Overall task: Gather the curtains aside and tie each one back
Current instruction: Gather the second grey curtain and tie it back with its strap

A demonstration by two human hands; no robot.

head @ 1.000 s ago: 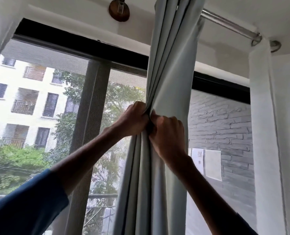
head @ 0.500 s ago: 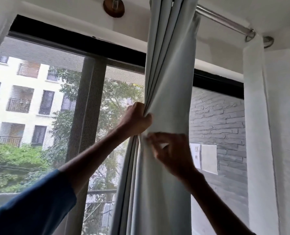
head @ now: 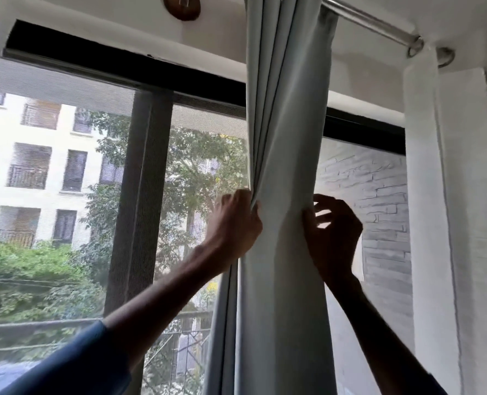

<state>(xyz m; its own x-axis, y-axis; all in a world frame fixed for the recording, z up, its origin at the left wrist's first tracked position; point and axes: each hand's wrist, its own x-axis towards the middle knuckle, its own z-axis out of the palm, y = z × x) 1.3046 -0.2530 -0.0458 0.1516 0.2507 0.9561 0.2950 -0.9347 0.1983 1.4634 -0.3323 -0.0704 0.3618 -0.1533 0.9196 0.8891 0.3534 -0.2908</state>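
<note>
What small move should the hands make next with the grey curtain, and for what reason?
Probably the right hand should close round the right edge of the grey curtain and bring it toward the left hand. The left hand grips the gathered folds, but the right hand is spread at the edge and holds nothing, so the bundle looks only half gathered.

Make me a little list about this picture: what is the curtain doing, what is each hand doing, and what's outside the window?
Grey curtain: bunched into folds, hanging from the metal rod
Left hand: grips the folds on the curtain's left side
Right hand: at the curtain's right edge, fingers spread; grip unclear
White curtain: hangs at the far right, no hand on it
Tie-back: none seen
Outside: trees, pale building
</note>
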